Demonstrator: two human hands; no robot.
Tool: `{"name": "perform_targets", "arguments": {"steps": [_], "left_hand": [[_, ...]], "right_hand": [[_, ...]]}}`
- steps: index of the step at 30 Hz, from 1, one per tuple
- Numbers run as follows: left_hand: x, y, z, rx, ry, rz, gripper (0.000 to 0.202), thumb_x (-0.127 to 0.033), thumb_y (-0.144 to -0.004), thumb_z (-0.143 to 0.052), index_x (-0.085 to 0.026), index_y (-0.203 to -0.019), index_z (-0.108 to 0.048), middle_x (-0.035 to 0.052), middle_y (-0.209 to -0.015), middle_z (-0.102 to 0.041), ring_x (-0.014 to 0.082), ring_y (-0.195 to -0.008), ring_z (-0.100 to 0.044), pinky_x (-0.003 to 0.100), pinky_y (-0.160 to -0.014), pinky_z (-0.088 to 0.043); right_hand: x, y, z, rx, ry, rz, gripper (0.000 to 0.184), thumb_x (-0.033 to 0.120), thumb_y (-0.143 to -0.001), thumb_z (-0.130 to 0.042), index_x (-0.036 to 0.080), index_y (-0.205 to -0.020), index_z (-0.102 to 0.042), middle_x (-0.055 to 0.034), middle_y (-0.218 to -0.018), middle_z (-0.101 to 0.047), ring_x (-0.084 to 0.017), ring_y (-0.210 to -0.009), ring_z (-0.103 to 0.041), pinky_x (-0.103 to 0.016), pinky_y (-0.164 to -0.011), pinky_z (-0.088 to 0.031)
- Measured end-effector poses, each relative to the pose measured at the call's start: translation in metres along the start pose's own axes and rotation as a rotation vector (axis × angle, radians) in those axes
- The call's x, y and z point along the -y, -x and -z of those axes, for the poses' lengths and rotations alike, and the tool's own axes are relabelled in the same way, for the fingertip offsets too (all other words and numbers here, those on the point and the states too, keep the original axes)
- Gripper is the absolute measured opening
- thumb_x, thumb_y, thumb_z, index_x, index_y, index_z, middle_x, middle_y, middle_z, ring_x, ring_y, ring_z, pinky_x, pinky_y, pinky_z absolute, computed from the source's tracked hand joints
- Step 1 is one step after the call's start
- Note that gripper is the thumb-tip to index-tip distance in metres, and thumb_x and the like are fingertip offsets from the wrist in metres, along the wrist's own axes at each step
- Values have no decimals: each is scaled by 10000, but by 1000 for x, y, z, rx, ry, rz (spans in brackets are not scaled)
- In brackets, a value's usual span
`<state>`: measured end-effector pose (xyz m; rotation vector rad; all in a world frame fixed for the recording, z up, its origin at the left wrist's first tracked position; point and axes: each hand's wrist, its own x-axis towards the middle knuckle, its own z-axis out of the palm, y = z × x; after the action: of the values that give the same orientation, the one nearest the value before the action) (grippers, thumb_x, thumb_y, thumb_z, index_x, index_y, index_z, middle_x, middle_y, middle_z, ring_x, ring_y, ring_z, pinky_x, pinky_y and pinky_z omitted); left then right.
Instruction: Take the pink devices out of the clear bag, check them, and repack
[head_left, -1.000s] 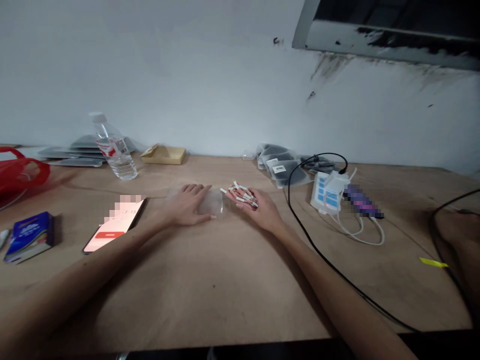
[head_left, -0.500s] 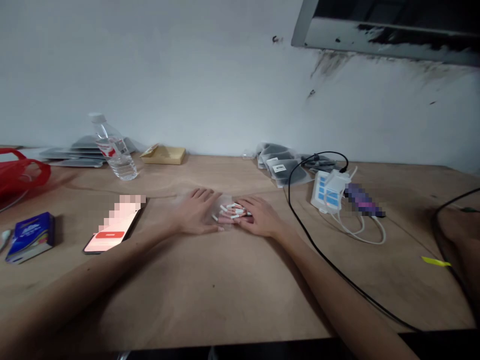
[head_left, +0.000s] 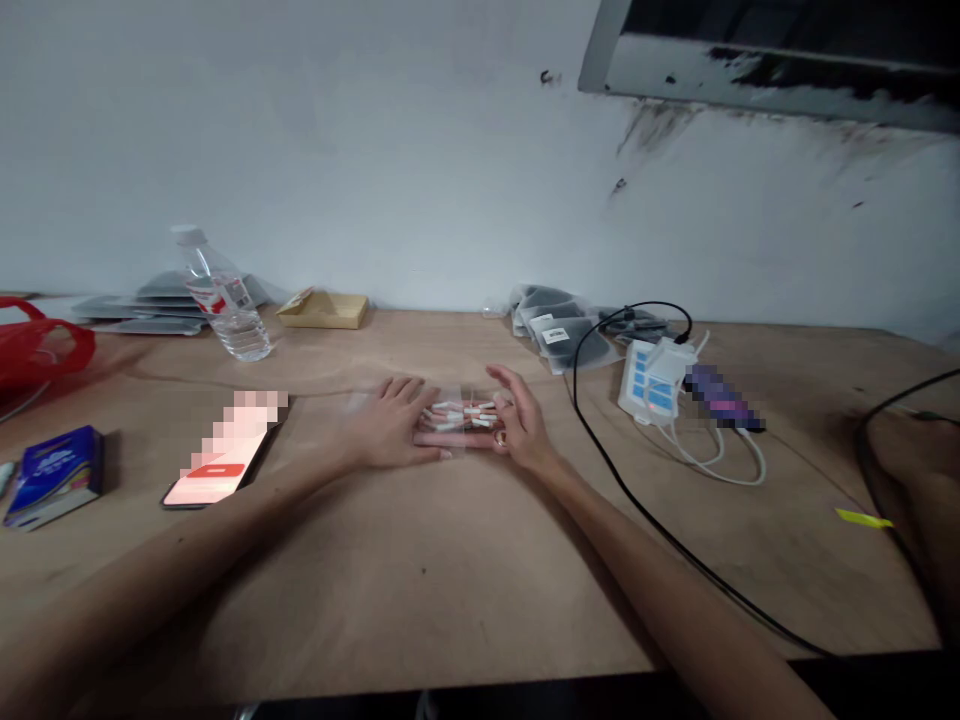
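In the middle of the table (head_left: 420, 560) lies a small pile of short, thin sticks (head_left: 469, 412), white and reddish. Thin clear plastic (head_left: 455, 392) shows around them; I cannot tell whether it is a bag or a sheet. My left hand (head_left: 390, 425) rests flat on the plastic at the left side of the pile, fingers stretched out and the thumb towards me. At the pile's right end stands my right hand (head_left: 525, 420), on its edge, fingers apart and curved, touching or close beside the sticks.
To the left are a lit phone (head_left: 225, 455), a blue packet (head_left: 56, 475), a red bag (head_left: 41, 345) and a water bottle (head_left: 229, 305). A yellow open box (head_left: 326, 310) and bagged dark items (head_left: 570, 335) lie near the wall. A power strip (head_left: 649, 380) and black cable (head_left: 622, 480) are right.
My right hand has turned from palm-down over the sticks to standing on its edge, fingers lifted and spread. More of the sticks shows, lying straighter side by side. My left hand stays nearly in place.
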<state>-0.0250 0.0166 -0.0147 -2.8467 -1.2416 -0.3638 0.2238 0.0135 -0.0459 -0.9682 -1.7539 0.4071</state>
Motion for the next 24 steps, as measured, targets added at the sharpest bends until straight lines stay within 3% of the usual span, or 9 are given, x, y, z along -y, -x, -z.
{"name": "perform_targets", "arguments": {"steps": [3,7,9,12,14,16,19,21,24], "left_hand": [[3,-1,1,1,-14,37,866,-785,-806,-572,-197,-1431,-452,181,-1450,-498,393,-1353,-434,575,-1126,-324],[5,-1,1,4,-27,36,862,-770,-823,-566,-181,-1441,-447,187,-1457,-495,393,-1351,-433,583,-1129,-314],[4,0,1,8,-28,20,875,-774,-829,-553,-170,-1452,-439,195,-1461,-492,399,-1360,-424,592,-1134,-304],[-5,3,-2,13,-35,0,896,-797,-845,-501,-161,-1471,-425,212,-1477,-479,414,-1394,-394,615,-1148,-264],[-12,4,-4,24,-46,16,903,-809,-870,-438,-151,-1488,-409,231,-1501,-452,426,-1417,-370,633,-1152,-238],[-18,5,-6,33,-50,34,905,-813,-884,-399,-149,-1498,-399,239,-1516,-433,432,-1427,-360,635,-1148,-236],[-16,4,-8,40,-51,22,909,-819,-879,-403,-161,-1506,-390,224,-1520,-434,425,-1428,-359,614,-1148,-248],[-10,2,-7,39,-46,5,910,-820,-877,-411,-169,-1512,-380,213,-1521,-438,410,-1426,-362,594,-1153,-255],[5,1,-4,13,-32,16,898,-825,-871,-423,-185,-1500,-396,195,-1507,-459,388,-1409,-386,562,-1152,-276]], "right_hand": [[-9,-1,1,-66,124,-172,557,609,-997,-386,210,-1346,-560,-161,-1372,-595,-326,-1306,-528,-574,-1129,-381],[-14,3,-3,123,40,-344,715,724,-967,-336,217,-1445,-497,-165,-1501,-507,-334,-1405,-449,-586,-1167,-332],[-8,6,-7,171,-62,-382,759,757,-950,-348,246,-1505,-433,-145,-1551,-455,-334,-1417,-439,-565,-1133,-391],[8,9,-17,205,-289,-497,833,792,-932,-341,283,-1589,-279,-158,-1451,-541,-347,-1188,-632,-518,-866,-575],[18,10,-25,231,-409,-582,883,818,-919,-318,307,-1621,-159,-165,-1336,-609,-326,-955,-713,-471,-678,-595],[21,10,-30,239,-435,-630,910,844,-904,-284,322,-1629,-106,-167,-1300,-623,-313,-861,-722,-457,-619,-583],[13,8,-26,182,-307,-538,912,856,-897,-249,297,-1617,-205,-169,-1449,-531,-347,-1132,-656,-523,-847,-573],[1,4,-16,153,-138,-363,868,830,-918,-260,268,-1575,-339,-142,-1555,-439,-338,-1391,-467,-544,-1103,-426],[-16,0,7,326,117,-81,742,744,-966,-341,240,-1492,-482,-137,-1551,-464,-309,-1491,-336,-566,-1228,-232]]}}
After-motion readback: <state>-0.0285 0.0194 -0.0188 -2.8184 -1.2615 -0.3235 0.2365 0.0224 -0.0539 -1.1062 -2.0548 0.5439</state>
